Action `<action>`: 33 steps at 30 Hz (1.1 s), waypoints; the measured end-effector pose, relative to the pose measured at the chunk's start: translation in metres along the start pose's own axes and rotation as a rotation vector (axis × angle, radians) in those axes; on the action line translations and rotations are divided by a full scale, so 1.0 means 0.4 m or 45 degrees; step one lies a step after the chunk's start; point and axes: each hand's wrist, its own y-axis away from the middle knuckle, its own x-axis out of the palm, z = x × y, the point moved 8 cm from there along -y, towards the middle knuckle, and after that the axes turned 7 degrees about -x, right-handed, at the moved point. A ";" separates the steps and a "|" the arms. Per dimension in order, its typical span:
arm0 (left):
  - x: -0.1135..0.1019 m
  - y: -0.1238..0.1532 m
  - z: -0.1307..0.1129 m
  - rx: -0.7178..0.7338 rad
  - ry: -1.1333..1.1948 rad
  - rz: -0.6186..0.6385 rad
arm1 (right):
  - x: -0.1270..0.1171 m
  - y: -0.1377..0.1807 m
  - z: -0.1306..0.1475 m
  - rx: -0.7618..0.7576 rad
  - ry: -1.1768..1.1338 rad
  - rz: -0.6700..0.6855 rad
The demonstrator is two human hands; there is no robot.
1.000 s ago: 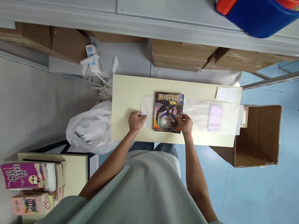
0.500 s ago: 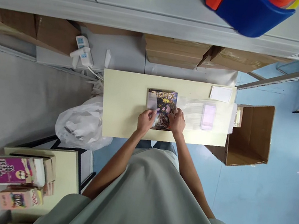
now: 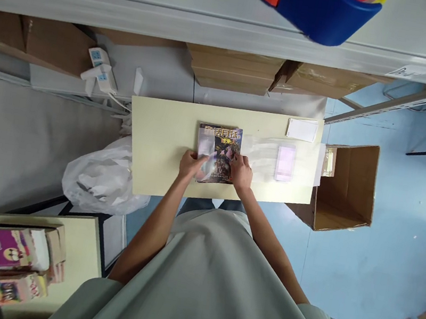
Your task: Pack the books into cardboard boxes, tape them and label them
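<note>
A dark, colourful book (image 3: 225, 164) with yellow lettering lies face up on the pale table. A whitish translucent sheet (image 3: 206, 145) covers the left part of its cover. At the book's left edge is my left hand (image 3: 191, 165), its thumb stretched over the sheet and its other fingers curled at the side. My right hand (image 3: 241, 172) grips the right edge, with fingertips on the cover. To the right, a long translucent strip (image 3: 259, 159) lies flat, with a pale pink rectangular pad (image 3: 285, 163) on it.
White cards (image 3: 302, 129) lie at the table's (image 3: 158, 145) back right. An open cardboard box (image 3: 348, 189) stands off its right end, a plastic bag of white scraps (image 3: 107, 175) off its left. Stacked books (image 3: 0, 250) sit lower left. A grey shelf (image 3: 178, 22) crosses above, with cartons (image 3: 233, 68) behind.
My left hand has shifted from over the cover to the book's left edge, and the sheet there shows wider. My right hand stays at the right edge. The whole view has shifted slightly.
</note>
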 end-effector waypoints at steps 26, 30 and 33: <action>0.206 0.416 -0.308 0.456 0.086 -0.206 | -0.302 -0.013 -0.016 -0.121 -0.615 -0.046; 0.302 0.436 -0.332 0.555 0.101 -0.068 | -0.350 -0.021 -0.080 -0.080 -0.238 -0.095; 0.376 0.432 -0.353 0.700 0.169 0.081 | -0.357 -0.022 -0.177 0.021 -0.165 -0.128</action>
